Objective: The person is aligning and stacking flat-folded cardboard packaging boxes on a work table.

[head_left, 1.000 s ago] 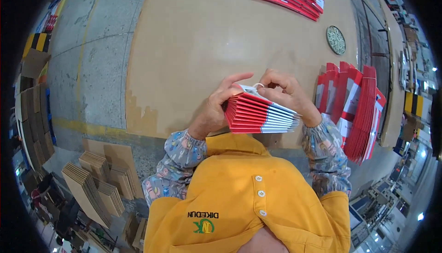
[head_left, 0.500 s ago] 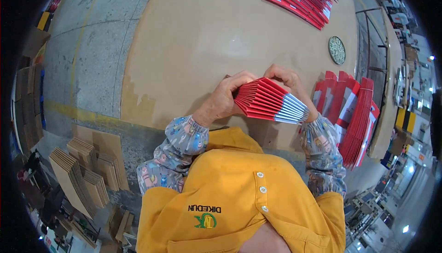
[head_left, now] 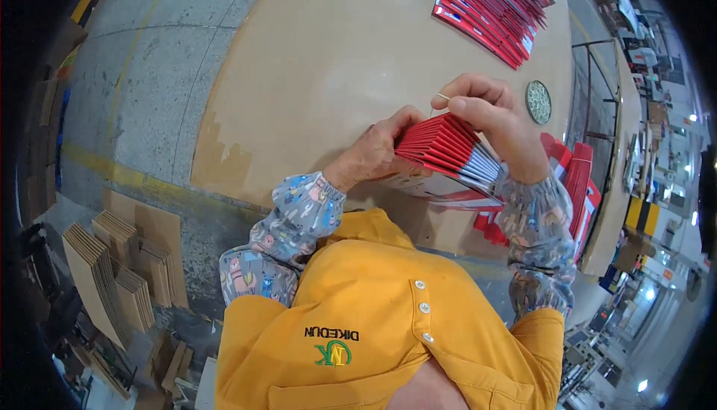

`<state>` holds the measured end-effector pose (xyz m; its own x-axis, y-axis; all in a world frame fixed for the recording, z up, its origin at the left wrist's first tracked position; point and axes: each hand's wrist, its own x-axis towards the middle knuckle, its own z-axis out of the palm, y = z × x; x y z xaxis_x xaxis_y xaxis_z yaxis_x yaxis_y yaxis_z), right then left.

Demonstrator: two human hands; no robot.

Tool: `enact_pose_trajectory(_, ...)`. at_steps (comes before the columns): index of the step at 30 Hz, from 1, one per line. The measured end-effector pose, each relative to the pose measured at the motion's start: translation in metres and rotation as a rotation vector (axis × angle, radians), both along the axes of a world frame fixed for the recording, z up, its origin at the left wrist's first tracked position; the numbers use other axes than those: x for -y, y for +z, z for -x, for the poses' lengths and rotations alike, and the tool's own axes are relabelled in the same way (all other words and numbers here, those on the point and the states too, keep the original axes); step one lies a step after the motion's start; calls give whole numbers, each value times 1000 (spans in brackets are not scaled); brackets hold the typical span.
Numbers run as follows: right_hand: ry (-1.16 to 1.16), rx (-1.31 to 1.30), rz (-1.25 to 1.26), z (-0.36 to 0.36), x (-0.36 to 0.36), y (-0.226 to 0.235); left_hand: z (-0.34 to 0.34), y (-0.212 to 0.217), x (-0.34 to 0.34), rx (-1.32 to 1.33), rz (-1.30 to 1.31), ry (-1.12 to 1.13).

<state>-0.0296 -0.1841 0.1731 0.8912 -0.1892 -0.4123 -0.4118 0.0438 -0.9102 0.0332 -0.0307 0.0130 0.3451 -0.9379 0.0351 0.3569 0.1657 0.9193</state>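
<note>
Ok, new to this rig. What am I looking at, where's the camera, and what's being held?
No robot here: these are a person's bare hands, seen from a fisheye camera on their head looking down, so straight edges bend near the rim. The left hand grips a bundle of folded red-and-white card. The right hand pinches a thin pale band at the bundle's far edge. On the tan table lie a red-and-white stack at the far side and a round dish of small pale pieces; more red-and-white card is partly behind the right forearm.
</note>
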Motion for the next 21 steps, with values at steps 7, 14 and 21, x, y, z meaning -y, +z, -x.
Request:
enact_pose_trajectory(7, 703, 531, 1063, 13, -36, 35, 0, -6, 8, 158, 61, 112)
enact_pose_trajectory(14, 675, 648, 1422, 82, -34, 15, -3, 4, 6, -58, 153, 7)
enact_pose_trajectory(21, 161, 560, 1435, 130, -13, -51, 3, 4, 4, -47, 160, 61)
